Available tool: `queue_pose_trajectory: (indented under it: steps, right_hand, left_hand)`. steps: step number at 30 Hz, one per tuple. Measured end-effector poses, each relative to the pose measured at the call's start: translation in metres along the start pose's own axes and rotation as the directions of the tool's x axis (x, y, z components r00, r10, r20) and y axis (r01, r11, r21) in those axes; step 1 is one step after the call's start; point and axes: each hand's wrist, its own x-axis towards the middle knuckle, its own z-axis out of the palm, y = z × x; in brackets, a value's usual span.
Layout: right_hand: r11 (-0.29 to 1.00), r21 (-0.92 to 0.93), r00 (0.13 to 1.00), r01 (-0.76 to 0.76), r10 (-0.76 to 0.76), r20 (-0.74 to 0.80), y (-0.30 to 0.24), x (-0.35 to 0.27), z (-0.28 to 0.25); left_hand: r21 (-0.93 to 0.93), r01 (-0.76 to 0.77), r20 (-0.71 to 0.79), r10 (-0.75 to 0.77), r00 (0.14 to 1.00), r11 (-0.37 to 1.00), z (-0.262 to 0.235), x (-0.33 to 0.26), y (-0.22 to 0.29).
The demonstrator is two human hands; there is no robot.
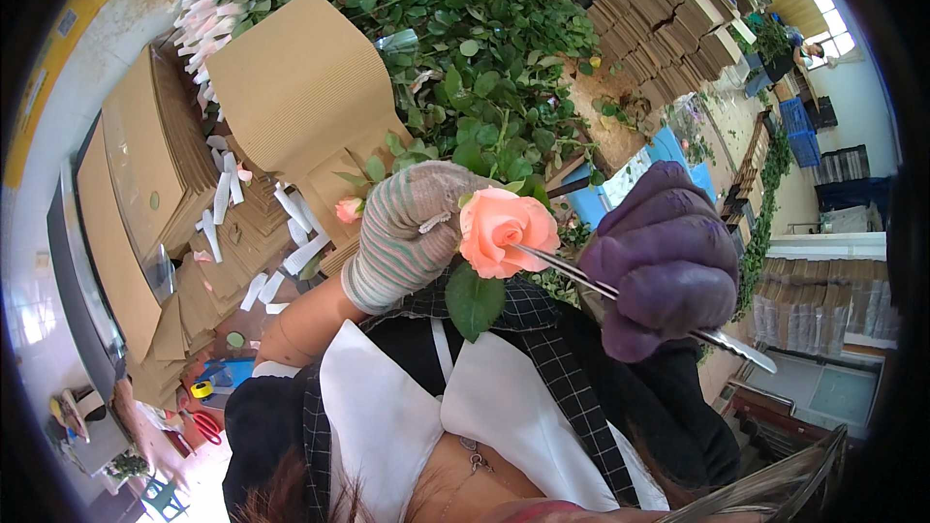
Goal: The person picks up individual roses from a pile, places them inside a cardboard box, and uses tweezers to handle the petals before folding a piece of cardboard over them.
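In front of my chest is a peach-pink rose (508, 230), its bloom facing up at me. Below the bloom hangs one large green leaf (475, 302). My left hand (412, 232), in a striped knit glove, is closed round the rose just under its head; the stem is hidden. A purple glove covers my right hand (666, 266), which is wrapped round a pair of metal tweezers (584, 278). The tweezers' tips reach into the centre of the bloom. Beyond my left wrist a second peach rose (349, 209) shows partly.
Cut rose stems with green leaves (465, 48) are heaped ahead. A corrugated cardboard sheet (300, 77) stands at left, near scattered white paper strips (306, 250). Flat cardboard stacks (659, 19) are at far right. Red-handled scissors (203, 426) lie low at left. Another person (806, 51) is far off.
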Motion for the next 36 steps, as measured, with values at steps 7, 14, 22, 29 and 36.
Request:
queue_pose_trajectory:
  steps: [7,14,22,29,36]
  right_hand:
    - [0.993,-0.037,0.994,-0.109,0.108,-0.021,-0.006,-0.001,0.002]
    - [0.994,-0.026,0.989,-0.108,0.104,-0.106,-0.004,-0.004,0.008]
    - [0.993,-0.048,0.991,-0.110,0.105,-0.085,-0.004,-0.004,0.008]
    - [0.993,-0.053,0.992,-0.103,0.099,-0.079,-0.004,-0.001,0.009]
    - [0.989,-0.063,0.991,-0.134,0.132,-0.035,-0.007,0.000,0.005]
  left_hand:
    - [0.150,-0.136,0.034,0.132,0.991,0.979,-0.001,0.003,-0.009]
    - [0.180,-0.117,0.027,0.114,0.993,0.977,-0.002,0.001,-0.012]
    - [0.180,-0.144,0.020,0.143,0.990,0.973,-0.002,0.002,-0.014]
    - [0.203,-0.144,0.025,0.142,0.990,0.969,-0.003,-0.001,-0.016]
    - [0.204,-0.124,0.044,0.118,0.992,0.971,-0.002,-0.001,-0.015]
